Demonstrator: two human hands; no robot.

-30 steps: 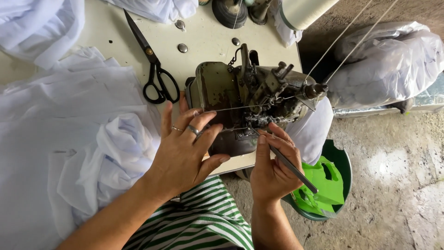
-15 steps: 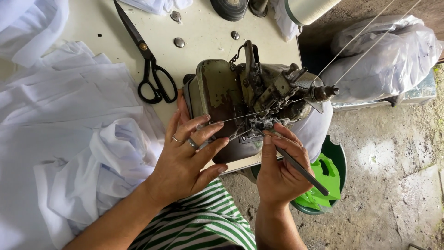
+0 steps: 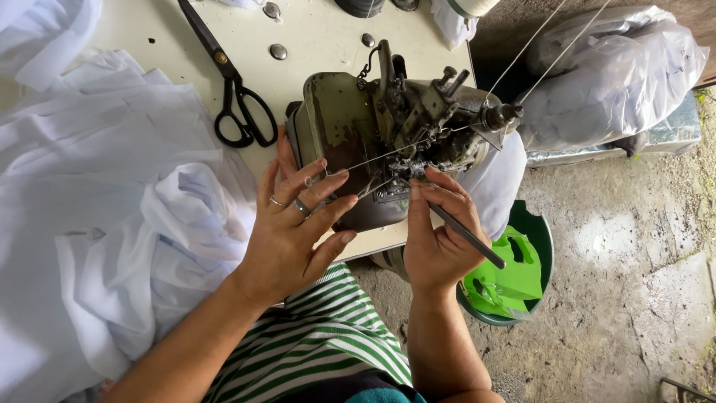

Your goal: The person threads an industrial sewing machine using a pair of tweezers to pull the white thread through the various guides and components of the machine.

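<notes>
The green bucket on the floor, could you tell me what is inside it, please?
Inside the green bucket lies a crumpled bright green plastic bag. It and the right hand cover the bucket's bottom, so anything beneath is hidden.

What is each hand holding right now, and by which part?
Right hand holds thin metal tweezers near the tip end, at the sewing machine. Left hand pinches a thread between thumb and fingertips.
</notes>
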